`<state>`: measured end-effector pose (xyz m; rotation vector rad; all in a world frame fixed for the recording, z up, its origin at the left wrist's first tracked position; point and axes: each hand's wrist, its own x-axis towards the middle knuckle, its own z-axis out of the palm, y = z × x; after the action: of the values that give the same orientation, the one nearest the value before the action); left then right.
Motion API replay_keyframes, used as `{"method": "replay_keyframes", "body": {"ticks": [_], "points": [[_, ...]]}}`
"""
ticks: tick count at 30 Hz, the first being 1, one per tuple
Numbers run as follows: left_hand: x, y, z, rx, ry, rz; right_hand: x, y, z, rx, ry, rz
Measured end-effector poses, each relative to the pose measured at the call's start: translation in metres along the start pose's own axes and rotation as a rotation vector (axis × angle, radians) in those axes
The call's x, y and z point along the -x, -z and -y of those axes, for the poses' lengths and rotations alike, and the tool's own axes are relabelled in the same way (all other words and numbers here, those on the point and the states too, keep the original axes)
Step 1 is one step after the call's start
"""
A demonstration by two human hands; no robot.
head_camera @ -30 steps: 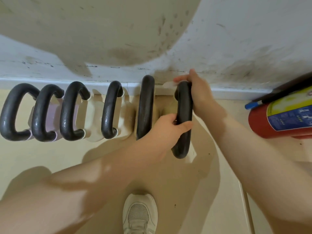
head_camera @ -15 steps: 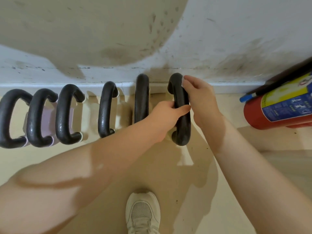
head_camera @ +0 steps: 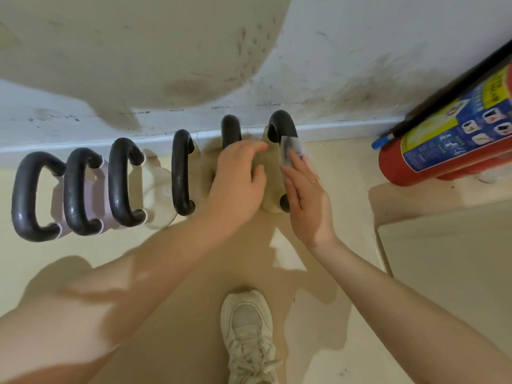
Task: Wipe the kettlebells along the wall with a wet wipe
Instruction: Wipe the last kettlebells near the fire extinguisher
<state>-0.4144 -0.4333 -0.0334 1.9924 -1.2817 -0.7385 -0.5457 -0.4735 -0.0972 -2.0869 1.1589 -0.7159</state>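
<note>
6 kettlebells are lined up along the wall, with the rightmost kettlebell being cleaned. Its handle, gripped by both hands 1 second ago, has now been let go. The wipe is pressed against the handle's right side by the flat, extended fingers of the right hand. The left hand is laid over the pale body of the same bell, fingers loosely curved, apparently steadying it rather than gripping. The work is judged to have passed from the handle's top to its side and on toward the body. A fire extinguisher is seen lying at right and 1 shoe below.
</note>
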Motion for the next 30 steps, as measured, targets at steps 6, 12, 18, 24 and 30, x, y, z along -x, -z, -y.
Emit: {"method": "replay_keyframes", "body": {"ticks": [6,12,18,24,30], "points": [[0.001,0.009,0.031,0.298,0.571,0.076,-0.015,0.0,0.001,0.061,-0.084,-0.097],[-0.003,0.014,0.031,0.408,0.577,0.238,-0.049,0.001,0.016,0.041,-0.372,-0.027],[0.002,0.009,0.028,0.396,0.566,0.142,-0.024,-0.003,0.015,0.162,-0.238,0.023],[0.003,0.005,0.029,0.447,0.564,0.094,-0.016,0.007,0.011,-0.152,-0.437,0.097],[0.004,0.005,0.033,0.456,0.566,0.117,0.015,-0.001,0.003,-0.291,-0.516,0.046]]}}
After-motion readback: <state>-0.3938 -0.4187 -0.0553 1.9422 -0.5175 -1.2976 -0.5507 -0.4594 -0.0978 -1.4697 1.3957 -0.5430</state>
